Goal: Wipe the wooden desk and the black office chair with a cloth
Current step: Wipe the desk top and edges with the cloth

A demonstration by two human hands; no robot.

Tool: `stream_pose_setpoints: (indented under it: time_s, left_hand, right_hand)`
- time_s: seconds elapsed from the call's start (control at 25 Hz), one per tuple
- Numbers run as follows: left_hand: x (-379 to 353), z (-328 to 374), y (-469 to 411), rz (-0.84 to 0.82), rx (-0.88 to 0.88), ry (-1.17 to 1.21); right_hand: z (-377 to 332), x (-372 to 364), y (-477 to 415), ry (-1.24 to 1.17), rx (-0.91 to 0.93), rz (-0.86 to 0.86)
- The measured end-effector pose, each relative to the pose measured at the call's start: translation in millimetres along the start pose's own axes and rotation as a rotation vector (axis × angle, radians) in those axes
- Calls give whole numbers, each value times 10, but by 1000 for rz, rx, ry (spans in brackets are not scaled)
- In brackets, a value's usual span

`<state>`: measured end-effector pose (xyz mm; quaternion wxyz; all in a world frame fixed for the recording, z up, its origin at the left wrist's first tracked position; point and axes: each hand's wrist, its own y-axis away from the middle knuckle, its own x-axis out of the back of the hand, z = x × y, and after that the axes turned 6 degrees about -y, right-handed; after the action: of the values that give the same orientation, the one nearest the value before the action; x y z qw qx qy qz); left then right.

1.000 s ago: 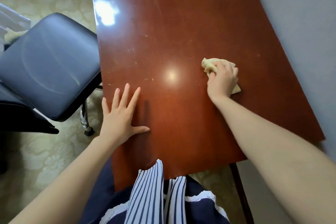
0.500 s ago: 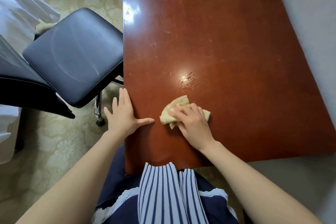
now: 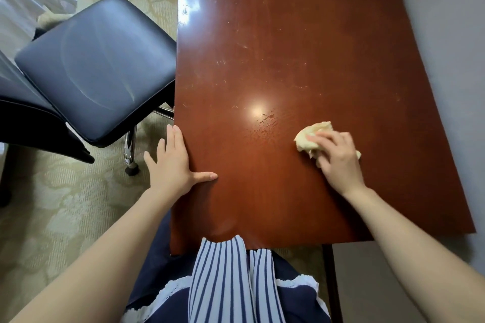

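The reddish-brown wooden desk (image 3: 301, 34) fills the middle of the head view, with a small wet patch near a light glare. My right hand (image 3: 338, 160) presses a crumpled cream cloth (image 3: 312, 135) onto the desk's right half, fingers curled over it. My left hand (image 3: 173, 165) lies flat at the desk's left edge, fingers straight, thumb on the wood. The black office chair (image 3: 97, 65) stands left of the desk, its padded seat touching the desk's edge.
A grey wall (image 3: 446, 47) runs along the desk's right side. Patterned beige carpet (image 3: 65, 204) covers the floor on the left. White fabric (image 3: 23, 0) lies behind the chair. The chair's chrome leg (image 3: 130, 149) stands close to my left hand.
My right hand swept the cloth from the desk's right side to the near middle, then back to the right. My left hand slid to the desk's left edge.
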<state>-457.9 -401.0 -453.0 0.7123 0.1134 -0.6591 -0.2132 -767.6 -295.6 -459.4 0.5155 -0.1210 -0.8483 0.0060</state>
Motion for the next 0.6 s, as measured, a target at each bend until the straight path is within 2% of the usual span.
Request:
stream_pose_setpoints:
  time_s: [0.2,0.32,0.4,0.6]
  left_hand:
    - [24,20,18,-15,11,-10]
    - [50,66,23,-32,21,-30]
    - [61,86,32,-42,25,-54]
    - [72,74,26,-50,22,-28]
  right_hand:
    - [20,-98,-770,-39,-421,190]
    - [-148,-219,-1146,-31,-567,254]
    - [-332,-328,-1284,-40,-556,215]
    - [-1019,-721,-1198,-96,-201,4]
